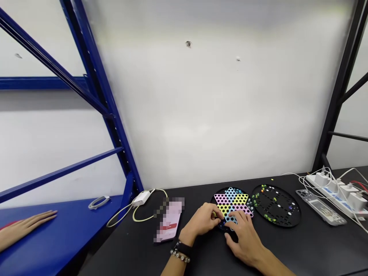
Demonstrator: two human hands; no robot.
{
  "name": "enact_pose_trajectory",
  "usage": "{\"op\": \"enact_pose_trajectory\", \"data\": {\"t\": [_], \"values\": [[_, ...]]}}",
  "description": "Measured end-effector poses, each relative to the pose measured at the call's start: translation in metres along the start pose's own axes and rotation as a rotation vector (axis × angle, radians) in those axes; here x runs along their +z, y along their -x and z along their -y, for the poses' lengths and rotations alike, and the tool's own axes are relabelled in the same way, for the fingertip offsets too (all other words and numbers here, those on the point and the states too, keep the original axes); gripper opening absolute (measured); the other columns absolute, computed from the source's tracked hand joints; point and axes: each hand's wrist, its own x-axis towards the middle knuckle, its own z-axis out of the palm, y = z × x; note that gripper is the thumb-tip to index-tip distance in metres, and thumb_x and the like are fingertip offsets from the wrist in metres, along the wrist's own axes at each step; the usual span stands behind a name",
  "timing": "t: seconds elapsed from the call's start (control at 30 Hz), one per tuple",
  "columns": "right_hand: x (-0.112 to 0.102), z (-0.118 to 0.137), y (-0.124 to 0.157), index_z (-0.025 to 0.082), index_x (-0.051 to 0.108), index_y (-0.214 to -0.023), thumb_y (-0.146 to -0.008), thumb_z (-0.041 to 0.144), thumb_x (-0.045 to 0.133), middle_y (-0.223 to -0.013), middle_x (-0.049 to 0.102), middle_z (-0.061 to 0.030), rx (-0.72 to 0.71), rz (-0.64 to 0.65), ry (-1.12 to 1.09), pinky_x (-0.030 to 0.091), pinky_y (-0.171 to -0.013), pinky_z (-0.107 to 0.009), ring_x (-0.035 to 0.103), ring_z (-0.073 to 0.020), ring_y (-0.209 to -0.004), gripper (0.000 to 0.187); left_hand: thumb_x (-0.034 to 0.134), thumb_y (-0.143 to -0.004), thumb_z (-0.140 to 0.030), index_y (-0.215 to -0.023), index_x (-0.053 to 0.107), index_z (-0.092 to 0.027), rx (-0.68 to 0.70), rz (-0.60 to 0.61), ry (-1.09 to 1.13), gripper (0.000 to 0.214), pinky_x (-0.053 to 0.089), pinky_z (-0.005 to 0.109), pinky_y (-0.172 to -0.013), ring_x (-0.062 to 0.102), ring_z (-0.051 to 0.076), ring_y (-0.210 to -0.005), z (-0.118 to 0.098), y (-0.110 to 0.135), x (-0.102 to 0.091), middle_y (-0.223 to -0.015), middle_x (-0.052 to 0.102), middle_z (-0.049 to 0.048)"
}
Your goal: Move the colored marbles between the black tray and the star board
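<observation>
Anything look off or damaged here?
Yes: the white wall has a dark, ragged mark high up and a smaller one to its right, as if the surface were chipped. White cables also sprawl untidily across the power strip.

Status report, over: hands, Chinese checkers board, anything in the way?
Left hand pinched at left of Chinese checkers board, hold unclear. Right hand open over near side. Both partly hide board; round marble tray close on right.
</observation>
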Motion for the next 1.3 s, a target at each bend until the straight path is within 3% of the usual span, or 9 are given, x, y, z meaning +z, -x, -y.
{"op": "enact_pose_trajectory", "data": {"t": [0.23, 0.4, 0.5, 0.63, 0.8, 0.93, 1.1, 1.2, 1.3], "values": [[-0.009, -0.008, -0.007, 0.028, 0.067, -0.103, -0.087, 0.028, 0.055, -0.117, 0.063, -0.0054, 0.076, -0.144, 0.032, 0.041, -0.094, -0.041, 0.054, -0.0255, -0.111, 0.019, 0.05, -0.081, -0.018, -0.085, 0.072, -0.024, 0.045, -0.222, -0.07, 0.023, 0.044, 0.026, -0.071, 0.059, 0.016, -0.077, 0.0, 0.0, -0.001, -0.09, 0.068, 0.0], [-0.043, -0.068, -0.005, 0.025, 0.064, -0.109, -0.091, 0.03, 0.044, -0.113, 0.064, -0.0079, 0.27, -0.22, 0.096, 0.043, -0.087, -0.042, 0.058, -0.0274, -0.107, 0.027, 0.046, -0.087, -0.02, -0.088, 0.067, -0.024, 0.031, -0.292, -0.083, 0.021, 0.043, 0.027, -0.07, 0.057, 0.016, -0.073, 0.002, -0.003, 0.0, -0.09, 0.063, 0.0001], [-0.064, -0.108, 0.01, 0.025, 0.065, -0.103, -0.088, 0.032, 0.048, -0.105, 0.066, -0.0071, 0.36, -0.087, 0.062, 0.045, -0.083, -0.04, 0.062, -0.0276, -0.101, 0.024, 0.045, -0.09, -0.024, -0.09, 0.066, -0.025, 0.024, -0.298, -0.079, 0.021, 0.042, 0.027, -0.069, 0.058, 0.016, -0.074, -0.001, -0.004, 0.003, -0.091, 0.062, 0.0005], [-0.071, -0.123, 0.03, 0.029, 0.064, -0.106, -0.09, 0.047, 0.051, -0.104, 0.065, -0.0045, 0.238, 0.098, 0.008, 0.048, -0.077, -0.034, 0.065, -0.0238, -0.09, 0.027, 0.043, -0.092, -0.027, -0.09, 0.066, -0.024, 0.028, -0.291, -0.082, 0.023, 0.042, 0.027, -0.07, 0.059, 0.018, -0.08, -0.004, -0.005, 0.005, -0.092, 0.061, 0.0018], [-0.055, -0.114, 0.032, 0.026, 0.061, -0.098, -0.096, 0.043, 0.039, -0.095, 0.065, -0.0057, 0.119, 0.021, 0.16, 0.043, -0.067, -0.032, 0.063, -0.0223, -0.076, 0.028, 0.04, -0.095, -0.031, -0.086, 0.064, -0.023, 0.03, -0.296, -0.072, 0.027, 0.041, 0.027, -0.069, 0.057, 0.017, -0.077, 0.0, -0.008, 0.009, -0.09, 0.061, 0.0018], [-0.05, -0.117, 0.027, 0.026, 0.058, -0.081, -0.096, 0.046, 0.04, -0.078, 0.064, -0.003, 0.122, 0.045, 0.092, 0.037, -0.063, -0.031, 0.059, -0.021, -0.068, 0.031, 0.037, -0.097, -0.032, -0.082, 0.062, -0.022, 0.047, -0.341, -0.063, 0.03, 0.041, 0.026, -0.069, 0.056, 0.016, -0.076, 0.007, -0.01, 0.012, -0.087, 0.059, 0.0012], [-0.059, -0.117, 0.016, 0.023, 0.04, -0.056, -0.088, 0.062, 0.05, -0.054, 0.046, 0.0016, 0.28, -0.114, -0.303, 0.03, -0.055, -0.029, 0.042, -0.0145, -0.054, 0.052, 0.036, -0.098, -0.033, -0.082, 0.061, -0.023, 0.028, -0.384, -0.065, 0.031, 0.041, 0.027, -0.069, 0.056, 0.016, -0.073, 0.009, -0.01, 0.012, -0.085, 0.059, 0.0007], [-0.068, -0.116, 0.006, 0.024, 0.036, -0.057, -0.079, 0.07, 0.058, -0.048, 0.028, 0.0077, 0.547, -0.29, -0.814, 0.02, -0.043, -0.025, 0.024, -0.0086, -0.043, 0.055, 0.035, -0.099, -0.034, -0.082, 0.06, -0.023, 0.031, -0.394, -0.068, 0.032, 0.042, 0.027, -0.069, 0.056, 0.016, -0.074, 0.008, -0.01, 0.012, -0.086, 0.059, 0.0005], [-0.074, -0.118, -0.002, 0.024, 0.04, -0.064, -0.08, 0.064, 0.061, -0.05, 0.027, 0.01, 0.747, -0.363, -1.333, 0.013, -0.036, -0.021, 0.015, -0.0053, -0.038, 0.047, 0.034, -0.099, -0.034, -0.081, 0.059, -0.023, 0.042, -0.402, -0.072, 0.033, 0.042, 0.027, -0.07, 0.057, 0.016, -0.075, 0.008, -0.01, 0.011, -0.086, 0.059, 0.0004]]}}
